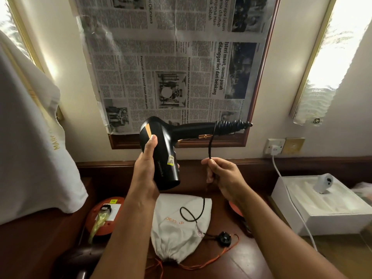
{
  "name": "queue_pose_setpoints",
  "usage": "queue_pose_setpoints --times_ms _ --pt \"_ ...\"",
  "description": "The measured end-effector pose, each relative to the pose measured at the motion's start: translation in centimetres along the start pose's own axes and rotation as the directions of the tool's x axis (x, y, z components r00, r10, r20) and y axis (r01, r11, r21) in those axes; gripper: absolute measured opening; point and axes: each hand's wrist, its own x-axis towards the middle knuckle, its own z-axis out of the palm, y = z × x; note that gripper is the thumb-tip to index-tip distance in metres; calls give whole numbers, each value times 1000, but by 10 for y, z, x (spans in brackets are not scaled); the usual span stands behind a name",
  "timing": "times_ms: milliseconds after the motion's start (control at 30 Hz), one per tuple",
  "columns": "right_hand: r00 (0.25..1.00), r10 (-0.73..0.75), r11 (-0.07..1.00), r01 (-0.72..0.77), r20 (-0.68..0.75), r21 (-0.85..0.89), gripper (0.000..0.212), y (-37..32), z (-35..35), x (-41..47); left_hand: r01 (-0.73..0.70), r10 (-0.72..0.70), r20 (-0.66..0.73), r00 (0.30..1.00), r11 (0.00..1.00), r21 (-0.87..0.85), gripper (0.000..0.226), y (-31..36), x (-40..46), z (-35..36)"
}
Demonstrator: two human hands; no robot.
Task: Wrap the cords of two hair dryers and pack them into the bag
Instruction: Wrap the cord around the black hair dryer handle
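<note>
One hair dryer (163, 154) is gripped by the left hand (146, 172), its cord (211, 147) pinched by the right hand (223, 175), above one bag (177, 228) on the tabletop (241, 260).

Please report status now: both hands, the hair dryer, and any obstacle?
Left hand grips hair dryer barrel. Right hand pinches cord, partly wound on handle. Plug lies beside white bag. No obstacle seen.

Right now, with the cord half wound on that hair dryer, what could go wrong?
The loose cord lies looped across the white drawstring bag, so further winding may drag the bag or snag the plug in its orange drawstring. The coils on the black hair dryer sit near the handle's tip and might slip off if the right hand slackens.
</note>
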Motion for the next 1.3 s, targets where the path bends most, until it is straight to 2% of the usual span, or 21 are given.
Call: queue_pose_setpoints --times_ms 133,267,367,433,500,567,633,800,1000,1133,1200,1300 --pt "998 -54 962 44 -29 -270 27 -16 -8 11 34 -33 30 999 999 -13 67 9 -3 0" --pt "998 -44 884 22 -36 -468 30 -38 -18 24 33 -32 74 997 999 -6 69 16 -4 -3" --pt "1000 -20 786 15 0 -618 33 -57 -28 37 52 -54 86 995 998 29 66 19 -5 -6" --pt "1000 -21 698 25 15 -716 23 -73 -37 45 70 -75 85 994 996 62 66 21 -6 -6" --pt "991 -72 608 133 113 -782 8 -90 -48 52 79 -86 77 993 992 93 70 22 -5 -8" --pt "961 -95 474 272 258 -838 3 -108 -54 58 81 -90 78 993 991 111 72 22 -4 -10" --pt "956 -62 389 288 287 -875 10 -124 -50 62 81 -91 81 993 990 117 71 23 -4 -12" --pt "964 -114 386 266 240 -883 6 -152 -45 63 69 -82 89 993 987 144 68 24 -1 -16" --pt "950 -219 195 268 225 -943 16 -170 -45 56 9 -24 65 998 975 221 62 20 3 -19" --pt "935 -243 78 285 259 -955 21 -173 -38 53 -28 24 19 1000 959 283 81 18 8 -16" --pt "927 -257 33 290 273 -956 24 -174 -34 52 -39 40 2 999 955 295 84 18 9 -14" --pt "911 -285 -25 303 297 -953 22 -174 -28 45 -63 75 -29 997 954 293 66 18 9 -9"
